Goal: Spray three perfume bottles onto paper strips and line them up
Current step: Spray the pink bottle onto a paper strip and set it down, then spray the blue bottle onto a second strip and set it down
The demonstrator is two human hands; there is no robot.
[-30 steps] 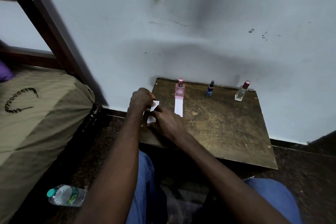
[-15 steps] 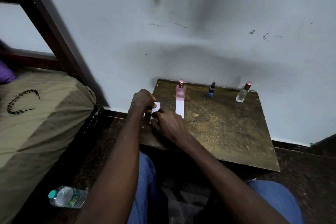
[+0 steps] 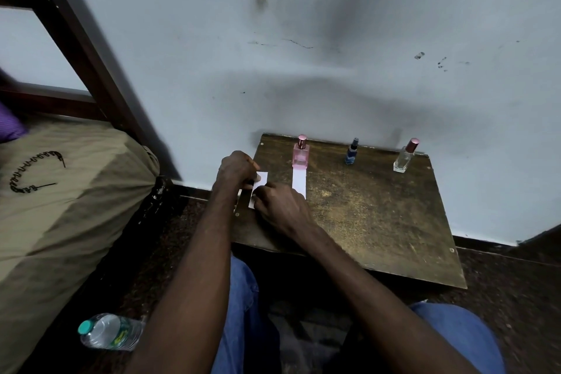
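Three perfume bottles stand along the far edge of a low wooden table (image 3: 379,222): a pink bottle (image 3: 300,155) at the left, a small blue bottle (image 3: 351,152) in the middle, a clear bottle with a pink cap (image 3: 405,156) at the right. One white paper strip (image 3: 299,181) lies flat in front of the pink bottle. At the table's left edge my left hand (image 3: 235,170) and my right hand (image 3: 279,206) both pinch a white piece of paper (image 3: 261,181); most of it is hidden by my fingers.
A plastic water bottle (image 3: 110,331) lies on the dark floor at the lower left. A tan cloth bundle (image 3: 60,206) and a dark wooden frame (image 3: 76,39) fill the left side. The wall stands right behind the table. My knees in blue jeans are below.
Both hands stay on the paper at the table's left edge, fingers shifting slightly. The view has tilted a little. Bottles and the laid strip have not moved.
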